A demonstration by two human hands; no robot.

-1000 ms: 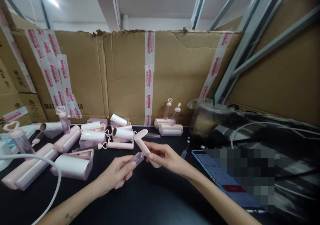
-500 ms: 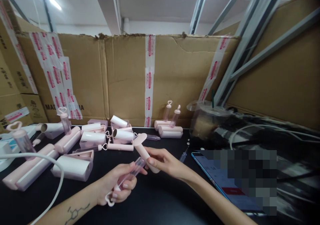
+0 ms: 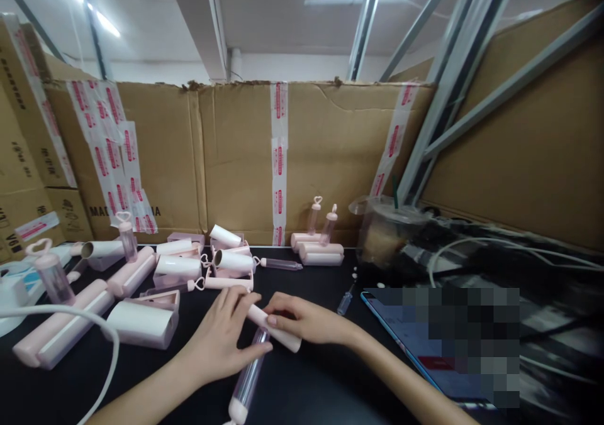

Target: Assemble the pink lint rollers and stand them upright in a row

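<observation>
The head view shows the person's right hand over the middle of the black table, its fingers and thumb clamped on a pink rod. The pink rod's long axis slants from the far left corner side toward the near right corner. A clear tube with a pale pink cap meets it from below, running roughly crosswise toward the table's near edge and leaning left, capped end nearest that edge; whether the two are joined or only touching cannot be told. The left hand is the nearer one to the clear tube. Its fingers are spread, the thumb well apart from them; the fingers cover the rod's far left end, while the thumb overlaps the tube just below the meeting point, contact unclear. From the left fingers, the tube lies toward the near edge. White cylinders lie among pink cases toward the far left corner. A small bluish vial rests right of the right hand, and a phone lies toward the right edge.
</observation>
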